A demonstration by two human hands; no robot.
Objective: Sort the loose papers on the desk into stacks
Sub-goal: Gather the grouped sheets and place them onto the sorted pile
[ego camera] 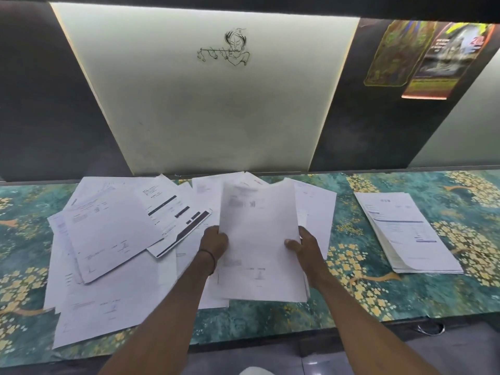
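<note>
I hold a thin bundle of white printed papers (pixel 259 239) upright over the middle of the desk. My left hand (pixel 215 240) grips its left edge and my right hand (pixel 304 243) grips its right edge, thumb on the front sheet. Loose papers (pixel 113 239) lie scattered and overlapping across the left and centre of the desk, some with dark printed bars. A squared stack of papers (pixel 405 234) lies apart on the right.
The desk (pixel 351 307) has a teal cover with yellow flower patterns. A white wall panel with a line drawing (pixel 224 48) rises behind it, flanked by dark panels. Colourful posters (pixel 424 58) hang upper right. The desk's front edge runs close to me.
</note>
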